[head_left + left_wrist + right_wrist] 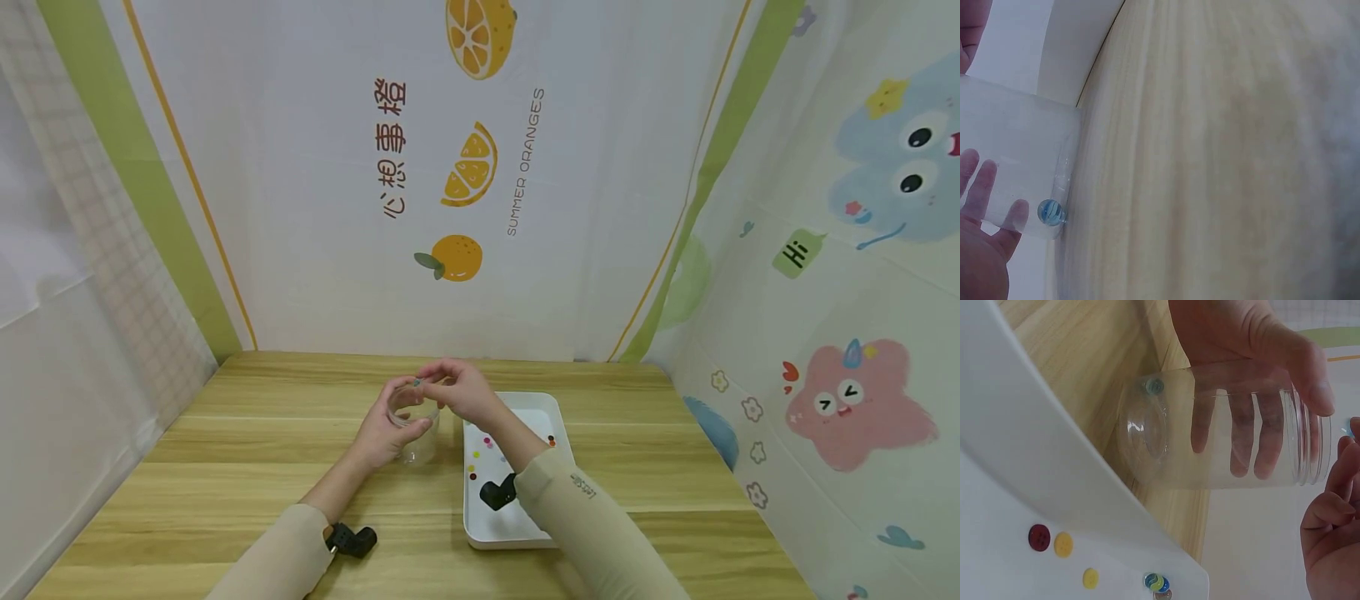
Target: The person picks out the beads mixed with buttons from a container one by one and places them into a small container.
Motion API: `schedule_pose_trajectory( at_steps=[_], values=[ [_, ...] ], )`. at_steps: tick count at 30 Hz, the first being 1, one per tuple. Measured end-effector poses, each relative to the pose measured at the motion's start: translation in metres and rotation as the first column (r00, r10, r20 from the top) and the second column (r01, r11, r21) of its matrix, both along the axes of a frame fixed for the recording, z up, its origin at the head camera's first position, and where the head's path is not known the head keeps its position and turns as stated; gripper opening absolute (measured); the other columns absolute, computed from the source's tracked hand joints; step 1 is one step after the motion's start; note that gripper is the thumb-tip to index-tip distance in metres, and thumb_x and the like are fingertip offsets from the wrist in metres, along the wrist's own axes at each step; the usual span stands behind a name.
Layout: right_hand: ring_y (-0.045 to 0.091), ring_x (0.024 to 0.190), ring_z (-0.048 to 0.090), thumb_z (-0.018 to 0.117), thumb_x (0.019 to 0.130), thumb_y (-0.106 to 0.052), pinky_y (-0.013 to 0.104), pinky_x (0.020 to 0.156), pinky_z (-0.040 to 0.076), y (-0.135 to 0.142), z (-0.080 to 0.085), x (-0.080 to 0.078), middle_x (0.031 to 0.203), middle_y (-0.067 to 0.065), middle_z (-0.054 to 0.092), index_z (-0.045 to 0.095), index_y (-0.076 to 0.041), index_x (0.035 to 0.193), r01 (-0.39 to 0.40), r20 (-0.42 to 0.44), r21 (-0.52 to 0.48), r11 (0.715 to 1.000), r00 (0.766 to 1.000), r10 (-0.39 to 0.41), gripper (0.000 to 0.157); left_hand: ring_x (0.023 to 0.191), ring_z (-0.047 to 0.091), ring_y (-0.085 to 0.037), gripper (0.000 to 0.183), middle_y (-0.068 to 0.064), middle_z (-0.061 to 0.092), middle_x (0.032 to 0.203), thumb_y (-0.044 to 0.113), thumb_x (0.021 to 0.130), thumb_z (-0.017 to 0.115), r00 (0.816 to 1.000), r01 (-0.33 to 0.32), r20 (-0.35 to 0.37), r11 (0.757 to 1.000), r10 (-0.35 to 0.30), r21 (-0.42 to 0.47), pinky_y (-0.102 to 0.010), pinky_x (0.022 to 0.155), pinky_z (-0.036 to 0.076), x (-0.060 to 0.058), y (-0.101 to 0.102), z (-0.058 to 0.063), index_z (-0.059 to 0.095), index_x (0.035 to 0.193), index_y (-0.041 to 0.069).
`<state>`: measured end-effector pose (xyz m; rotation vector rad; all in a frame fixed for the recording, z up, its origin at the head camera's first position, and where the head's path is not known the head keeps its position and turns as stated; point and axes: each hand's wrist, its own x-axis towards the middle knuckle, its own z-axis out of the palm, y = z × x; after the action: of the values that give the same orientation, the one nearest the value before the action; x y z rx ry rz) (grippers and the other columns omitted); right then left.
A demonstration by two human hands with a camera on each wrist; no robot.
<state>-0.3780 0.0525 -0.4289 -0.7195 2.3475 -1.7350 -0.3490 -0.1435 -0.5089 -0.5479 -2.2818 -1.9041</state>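
My left hand (pixel 384 429) grips a clear plastic jar (pixel 420 448) round its side, thumb near the rim. The jar stands upright with its wide mouth uncovered, its base close over the table. A blue-and-clear glass marble (pixel 1052 212) lies at the bottom inside it. My right hand (pixel 467 392) is at the jar's mouth, fingertips pinching a small blue marble (pixel 417 382) right at the rim. Most of that marble is hidden by the fingers. In the right wrist view, the left fingers (pixel 1241 434) show through the jar wall.
Right of the jar lies a white tray (pixel 480 529) with small buttons and marbles scattered in it, among them a dark red button (pixel 1039 538) and a yellow button (pixel 1064 544). The right forearm crosses over the tray. Printed curtains (pixel 315 250) hang behind the wooden table (pixel 187 492).
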Motion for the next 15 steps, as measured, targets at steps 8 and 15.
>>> schedule_pose_trajectory(
  at_steps=[8, 15],
  values=[
    [0.012, 0.085, 0.067, 0.08, 0.099, -0.017, 0.039, 0.08, 0.061, 0.003, 0.001, 0.0, 0.107, 0.003, 0.076, 0.077, -0.006, 0.125, 0.009, 0.04, -0.027, 1.0, 0.999, -0.008, 0.028, 0.14, 0.059, -0.033, 0.071, -0.028, 0.064, 0.147, 0.007, 0.096, 0.082, 1.0, -0.013, -0.007, 1.0, 0.013, -0.001, -0.065, 0.117, 0.045, 0.0, 0.001, 0.0, 0.043, 0.155, 0.011],
    [0.02, 0.087, 0.064, 0.079, 0.101, -0.021, 0.027, 0.072, 0.054, 0.015, -0.002, -0.003, 0.11, 0.001, 0.074, 0.074, -0.008, 0.131, 0.016, 0.058, -0.054, 0.998, 0.998, -0.013, 0.034, 0.144, 0.055, -0.046, 0.072, -0.036, 0.058, 0.151, 0.004, 0.095, 0.081, 1.0, 0.01, -0.004, 1.0, -0.01, 0.028, -0.07, 0.119, 0.041, -0.001, 0.001, -0.001, 0.043, 0.156, 0.008]
  ],
)
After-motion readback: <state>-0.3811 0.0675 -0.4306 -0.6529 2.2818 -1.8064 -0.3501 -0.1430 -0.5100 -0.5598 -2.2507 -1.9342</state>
